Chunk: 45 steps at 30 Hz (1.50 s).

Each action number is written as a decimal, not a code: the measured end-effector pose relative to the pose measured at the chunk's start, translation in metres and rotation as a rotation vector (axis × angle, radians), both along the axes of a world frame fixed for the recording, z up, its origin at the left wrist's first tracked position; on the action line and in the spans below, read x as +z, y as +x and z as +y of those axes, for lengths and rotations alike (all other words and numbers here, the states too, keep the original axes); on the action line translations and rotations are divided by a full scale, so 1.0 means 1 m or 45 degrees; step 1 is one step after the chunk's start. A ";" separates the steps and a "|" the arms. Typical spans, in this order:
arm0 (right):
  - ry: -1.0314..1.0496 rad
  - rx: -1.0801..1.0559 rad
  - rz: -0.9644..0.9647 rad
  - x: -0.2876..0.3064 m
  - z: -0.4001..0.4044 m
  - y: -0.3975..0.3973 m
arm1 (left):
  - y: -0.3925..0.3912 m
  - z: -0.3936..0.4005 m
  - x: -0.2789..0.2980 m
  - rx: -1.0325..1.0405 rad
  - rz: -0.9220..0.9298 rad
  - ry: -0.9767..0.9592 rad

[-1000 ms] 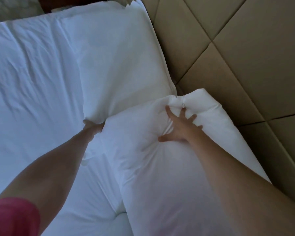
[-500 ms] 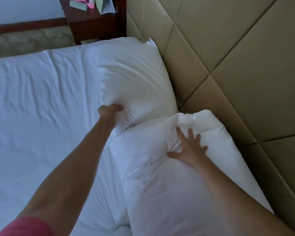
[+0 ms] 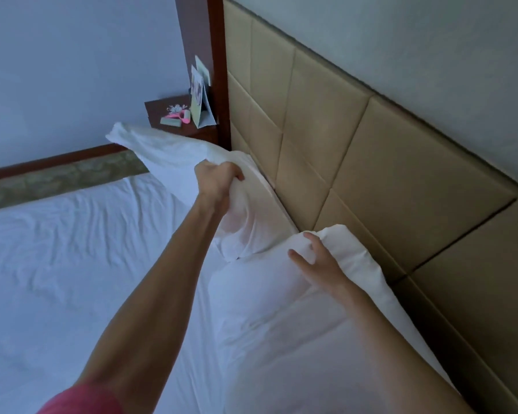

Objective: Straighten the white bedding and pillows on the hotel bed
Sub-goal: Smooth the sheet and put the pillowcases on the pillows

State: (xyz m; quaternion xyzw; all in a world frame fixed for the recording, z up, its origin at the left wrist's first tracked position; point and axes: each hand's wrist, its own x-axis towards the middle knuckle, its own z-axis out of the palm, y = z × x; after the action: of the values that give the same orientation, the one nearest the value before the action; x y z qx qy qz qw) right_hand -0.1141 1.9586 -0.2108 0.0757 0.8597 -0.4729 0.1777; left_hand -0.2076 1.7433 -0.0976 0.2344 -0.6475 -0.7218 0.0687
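Note:
Two white pillows lie along the padded headboard. My left hand [image 3: 219,182] grips the near edge of the far pillow [image 3: 165,156] in a fist and holds it lifted off the mattress, its far corner sticking up. My right hand [image 3: 317,264] rests on the top end of the near pillow [image 3: 281,339], fingers curled over a fold of its cover. The wrinkled white sheet [image 3: 72,264] covers the mattress to the left.
The tan quilted headboard [image 3: 356,162] runs along the right. A dark wooden nightstand [image 3: 159,110] beyond the far pillow carries a folded card [image 3: 202,107] and small pink and green items. A strip of patterned carpet and a wooden baseboard lie past the bed's far edge.
My left hand has raised the far pillow off the bed and pulled it up. My right hand has slid to the near pillow's top end. The view has tilted up.

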 end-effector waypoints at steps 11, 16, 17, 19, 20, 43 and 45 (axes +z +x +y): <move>-0.017 0.268 0.602 0.118 -0.002 0.036 | 0.107 0.006 0.165 -0.027 0.411 -0.077; 0.181 0.071 1.015 0.174 0.035 0.079 | 0.162 0.022 0.212 -0.234 0.451 0.023; 0.254 0.027 1.083 0.182 0.046 0.088 | 0.172 0.029 0.216 -0.267 0.445 0.032; 0.407 -0.061 1.201 0.194 0.071 0.106 | 0.191 0.049 0.225 -0.331 0.445 0.047; 0.470 -0.115 1.253 0.199 0.084 0.115 | 0.200 0.062 0.229 -0.370 0.457 0.055; 0.750 0.422 0.134 0.134 0.253 0.330 | 0.394 0.159 0.043 -0.908 -0.106 0.388; 0.818 0.557 -0.028 0.134 0.259 0.329 | 0.410 0.145 0.024 -1.022 -0.173 0.332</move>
State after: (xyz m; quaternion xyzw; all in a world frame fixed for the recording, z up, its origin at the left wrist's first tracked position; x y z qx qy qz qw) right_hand 0.2144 2.2178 -0.0765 -0.0526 0.9579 -0.1298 0.2506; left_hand 0.2022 1.8878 -0.0738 0.0174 -0.5939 -0.7500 -0.2907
